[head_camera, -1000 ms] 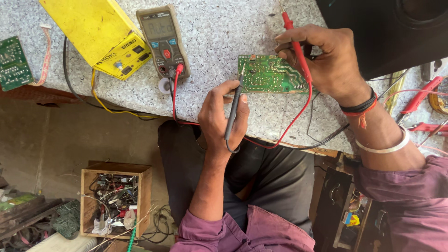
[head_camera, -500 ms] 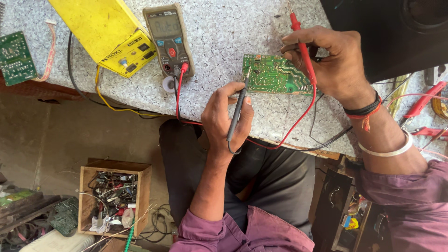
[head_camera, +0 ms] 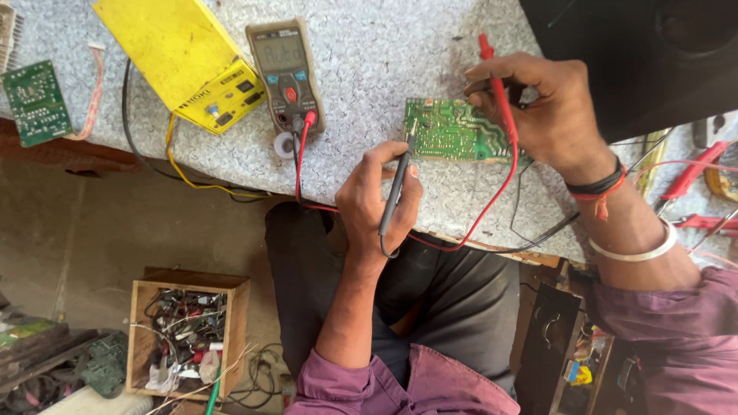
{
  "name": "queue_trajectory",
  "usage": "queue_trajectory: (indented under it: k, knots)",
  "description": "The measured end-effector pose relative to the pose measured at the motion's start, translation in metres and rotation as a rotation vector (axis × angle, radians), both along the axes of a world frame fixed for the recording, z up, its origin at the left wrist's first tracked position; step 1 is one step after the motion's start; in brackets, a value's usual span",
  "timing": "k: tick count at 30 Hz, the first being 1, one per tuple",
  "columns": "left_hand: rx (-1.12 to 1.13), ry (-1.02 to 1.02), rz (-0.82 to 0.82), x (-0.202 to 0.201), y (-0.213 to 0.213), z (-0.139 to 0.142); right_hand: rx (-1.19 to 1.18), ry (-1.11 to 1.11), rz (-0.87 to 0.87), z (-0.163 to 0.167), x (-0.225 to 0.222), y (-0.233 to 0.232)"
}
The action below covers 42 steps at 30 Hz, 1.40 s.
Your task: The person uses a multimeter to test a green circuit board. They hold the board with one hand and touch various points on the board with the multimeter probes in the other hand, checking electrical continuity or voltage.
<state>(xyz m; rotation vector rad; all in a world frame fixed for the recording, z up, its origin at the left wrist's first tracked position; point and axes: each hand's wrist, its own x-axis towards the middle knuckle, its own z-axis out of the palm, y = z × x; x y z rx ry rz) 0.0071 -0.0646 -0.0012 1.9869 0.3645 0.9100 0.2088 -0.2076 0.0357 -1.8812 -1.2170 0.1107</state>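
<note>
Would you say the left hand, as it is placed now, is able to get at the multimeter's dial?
Probably yes: the left hand lies close beside the multimeter with bare benchtop between, but its fingers hold the black probe, which it must release first.

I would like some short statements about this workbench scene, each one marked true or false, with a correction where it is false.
1. The left hand holds a black probe. True.
2. The right hand holds a red probe. True.
3. The green circuit board under the probes lies on the floor. False: it lies on the speckled benchtop.
4. The multimeter lies right of that board. False: it lies left of it.
5. A wooden box of parts stands on the floor. True.
</note>
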Motion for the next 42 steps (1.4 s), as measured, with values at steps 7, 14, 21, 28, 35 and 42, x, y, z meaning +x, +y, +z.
queue_trajectory:
  k: [7, 14, 21, 28, 35, 42]
  knots:
    - [0.006, 0.010, 0.029, 0.001, 0.001, 0.005, -0.056, 0.054, -0.004, 0.008, -0.005, 0.006]
    - [0.039, -0.015, 0.032, 0.002, 0.001, 0.006, -0.029, 0.146, -0.001, 0.003, -0.003, 0.005]
    - [0.083, -0.028, 0.005, 0.003, 0.004, 0.005, -0.014, 0.280, 0.033, 0.001, -0.002, 0.003]
    - [0.061, -0.040, 0.015, 0.000, 0.004, 0.003, -0.020, 0.349, 0.091, 0.002, -0.006, 0.003]
    - [0.054, -0.055, 0.031, 0.000, 0.004, 0.001, -0.144, 0.156, 0.098, 0.011, -0.009, 0.009]
    - [0.100, -0.067, 0.029, 0.000, 0.003, 0.004, -0.111, 0.215, 0.076, 0.007, -0.007, 0.004]
